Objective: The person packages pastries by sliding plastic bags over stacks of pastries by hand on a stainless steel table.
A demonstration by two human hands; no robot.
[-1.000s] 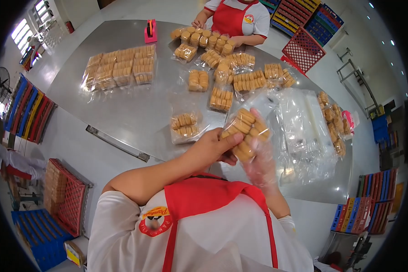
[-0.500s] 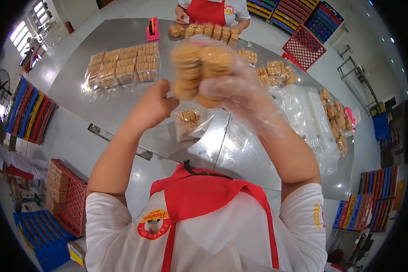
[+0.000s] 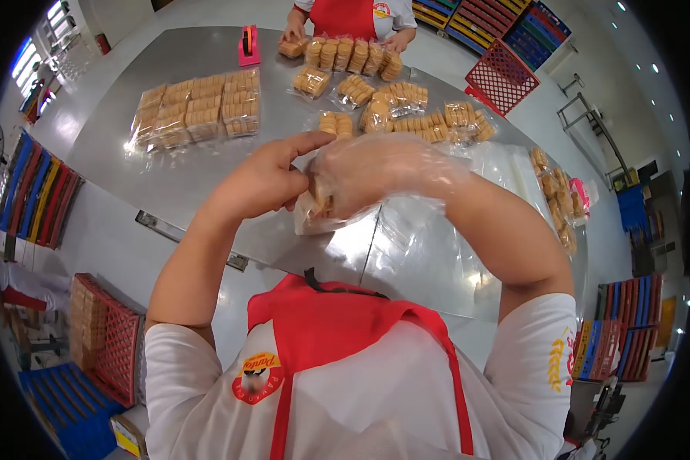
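My bare left hand is at the left edge of a clear bag with biscuits inside, its thumb and curled lower fingers closed on the plastic and its index finger stretched out above. My right hand, in a clear plastic glove, arches over the bag's right side, blurred, with its fingertips hidden. Some biscuits show between the hands. Just behind are more packed biscuits. Whether my right hand grips anything is hidden.
The steel table bears a block of biscuit packs at left, a pink tape dispenser, scattered packs and clear bags at right. A co-worker stands opposite. Crates stand beyond.
My right hand has come down from above the table with the biscuit pack it held, to the bag at centre. My left hand has moved slightly right, onto that bag's edge.
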